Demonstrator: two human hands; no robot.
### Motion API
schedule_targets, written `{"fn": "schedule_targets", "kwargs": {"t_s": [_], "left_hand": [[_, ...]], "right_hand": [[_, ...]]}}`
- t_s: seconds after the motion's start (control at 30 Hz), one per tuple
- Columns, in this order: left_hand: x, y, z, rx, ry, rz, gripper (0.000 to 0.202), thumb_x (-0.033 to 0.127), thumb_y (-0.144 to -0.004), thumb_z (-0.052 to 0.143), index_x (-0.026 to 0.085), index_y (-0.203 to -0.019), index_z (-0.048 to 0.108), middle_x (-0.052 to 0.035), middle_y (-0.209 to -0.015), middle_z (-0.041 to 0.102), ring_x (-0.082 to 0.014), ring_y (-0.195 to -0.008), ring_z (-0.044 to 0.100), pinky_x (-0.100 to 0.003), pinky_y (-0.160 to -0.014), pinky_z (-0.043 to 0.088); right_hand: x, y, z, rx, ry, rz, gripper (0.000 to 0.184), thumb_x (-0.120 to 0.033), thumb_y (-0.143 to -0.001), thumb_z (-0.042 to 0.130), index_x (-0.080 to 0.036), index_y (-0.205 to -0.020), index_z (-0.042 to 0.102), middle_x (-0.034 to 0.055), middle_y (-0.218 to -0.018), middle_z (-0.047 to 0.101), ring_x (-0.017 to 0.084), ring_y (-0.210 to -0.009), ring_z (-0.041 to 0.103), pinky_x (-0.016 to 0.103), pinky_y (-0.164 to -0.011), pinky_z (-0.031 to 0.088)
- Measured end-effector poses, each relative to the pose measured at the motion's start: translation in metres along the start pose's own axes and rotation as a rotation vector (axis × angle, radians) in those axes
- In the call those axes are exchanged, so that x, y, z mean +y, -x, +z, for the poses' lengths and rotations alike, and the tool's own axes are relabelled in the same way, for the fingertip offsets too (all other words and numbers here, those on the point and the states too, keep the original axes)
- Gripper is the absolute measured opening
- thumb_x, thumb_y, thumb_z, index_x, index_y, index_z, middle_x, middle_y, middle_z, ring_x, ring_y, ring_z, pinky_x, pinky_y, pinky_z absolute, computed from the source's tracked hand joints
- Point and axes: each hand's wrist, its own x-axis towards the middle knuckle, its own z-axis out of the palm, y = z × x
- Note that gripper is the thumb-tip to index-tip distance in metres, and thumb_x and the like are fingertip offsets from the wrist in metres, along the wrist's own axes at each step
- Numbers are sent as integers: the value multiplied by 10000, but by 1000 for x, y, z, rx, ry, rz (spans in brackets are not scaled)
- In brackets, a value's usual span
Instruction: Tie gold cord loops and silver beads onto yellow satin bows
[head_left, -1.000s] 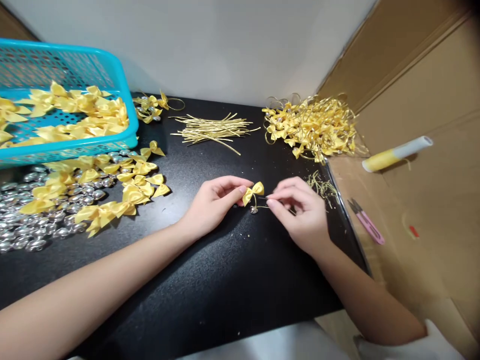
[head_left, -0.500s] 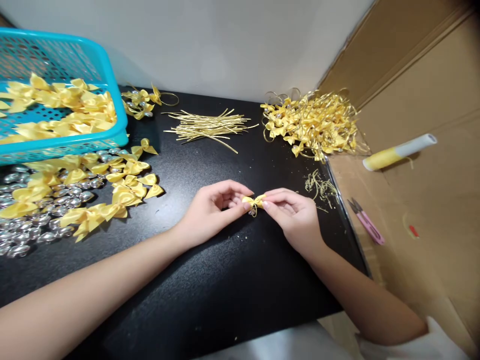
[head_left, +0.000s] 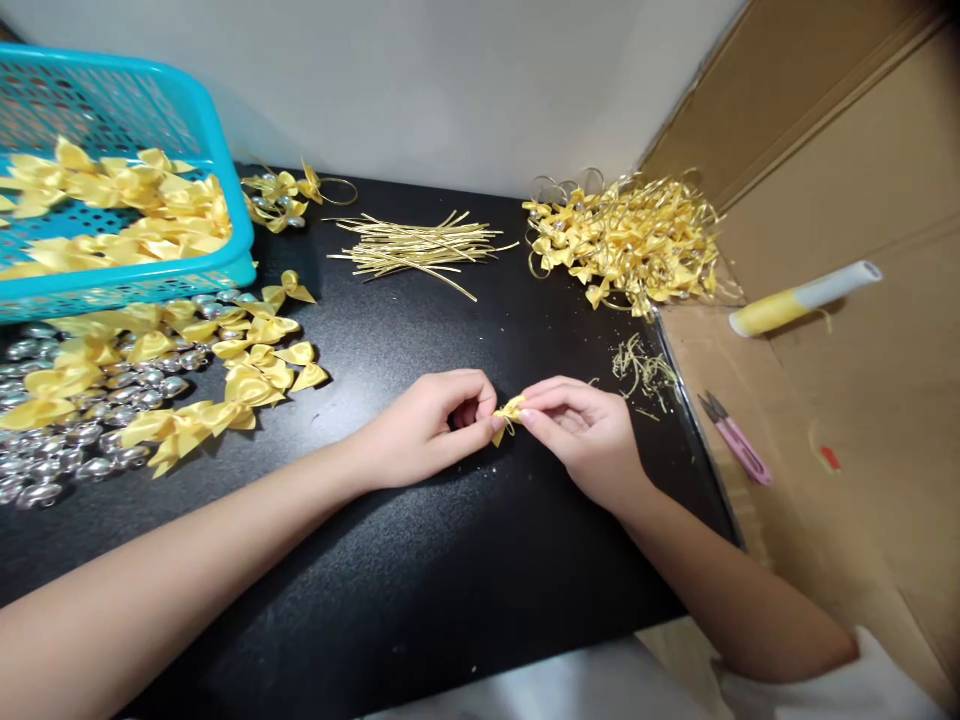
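Note:
Between my two hands, above the middle of the black table, is a small yellow ribbon bow (head_left: 508, 411) with a thin gold cord at its knot. My left hand (head_left: 450, 425) pinches the bow's left side between thumb and curled fingers. From the right, my right hand (head_left: 577, 425) grips the other side with thumb and fingertips. The fingers cover part of the bow, and the silver bead cannot be made out now. Beyond the hands lies a bundle of cut gold cords (head_left: 420, 247).
At the left stands a turquoise basket (head_left: 238, 215) of yellow bows. Silver beads (head_left: 67, 455) and loose bows (head_left: 251, 385) lie before it. Finished-looking bows with loops (head_left: 630, 240) are heaped back right. Cord scraps (head_left: 641, 370), pink snips (head_left: 739, 445) and a ribbon roll (head_left: 806, 298) are at the right.
The bow has turned and tilted between my fingers, and its bead has gone out of sight. My left fingers have curled in more tightly and both hands remain on the bow.

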Motion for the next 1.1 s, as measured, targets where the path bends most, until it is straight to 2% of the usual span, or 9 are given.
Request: {"fn": "schedule_targets", "kwargs": {"t_s": [0.13, 0.33, 0.4, 0.47, 0.57, 0.67, 0.77, 1.1], "left_hand": [[0, 0, -2, -58, 33, 29, 265, 314, -912, 511, 182, -692, 446, 37, -671, 479, -98, -594, 423, -217, -559, 354], [-1, 1, 0, -41, 151, -9, 274, 261, -876, 558, 188, -669, 394, 48, -643, 449, -93, -594, 400, -221, -559, 354], [-1, 0, 2, 17, 262, -55, 240, 272, -846, 621, 181, -711, 444, 38, -669, 505, -94, -607, 444, -224, -575, 390], [0, 0, 5, 91, 399, -120, 195, 273, -802, 690, 161, -842, 535, 16, -726, 585, -101, -640, 516, -234, -617, 443], [3, -1, 8, 142, 538, -245, 282, 273, -754, 747, 122, -958, 625, -23, -758, 664, -112, -677, 595, -243, -672, 486], [7, -1, 9, 166, 593, -350, 225, 282, -729, 773, 107, -832, 677, -42, -736, 701, -100, -662, 617, -210, -651, 484], [10, -1, 10, 214, 613, -392, 194, 261, -710, 790, 113, -780, 686, -18, -692, 703, -71, -616, 601, -166, -602, 466], [9, 3, 19, 358, 518, -323, 153, 239, -689, 793, 124, -690, 692, 5, -606, 680, -53, -541, 558, -143, -528, 439]], "right_hand": [[0, 0, 0, -25, -24, 18, 52, -244, -706, 778, -219, -684, 738, 31, -794, 720, 149, -731, 702, 294, -692, 617], [3, 1, 2, -25, -47, 28, 48, -224, -720, 756, -218, -685, 723, 22, -796, 709, 141, -739, 699, 284, -702, 610], [3, 1, 3, 0, -17, 14, 60, -227, -725, 751, -214, -679, 713, 26, -798, 705, 146, -743, 695, 297, -706, 608], [4, 1, 3, 28, 24, -26, 63, -207, -730, 737, -211, -677, 704, 29, -795, 702, 149, -747, 690, 304, -710, 604], [4, 1, 4, 61, 91, -102, 84, -157, -737, 703, -213, -676, 691, 31, -790, 698, 147, -758, 683, 300, -719, 597], [4, 2, 4, 78, 151, -152, 113, -123, -737, 677, -207, -662, 668, 29, -785, 695, 143, -759, 677, 288, -703, 586], [4, 2, 4, 89, 214, -190, 132, -98, -730, 655, -196, -643, 641, 32, -789, 692, 143, -754, 674, 274, -669, 573], [4, 3, 7, 103, 335, -304, 163, -76, -751, 635, -190, -637, 612, 33, -790, 692, 141, -742, 675, 283, -673, 569]]}}
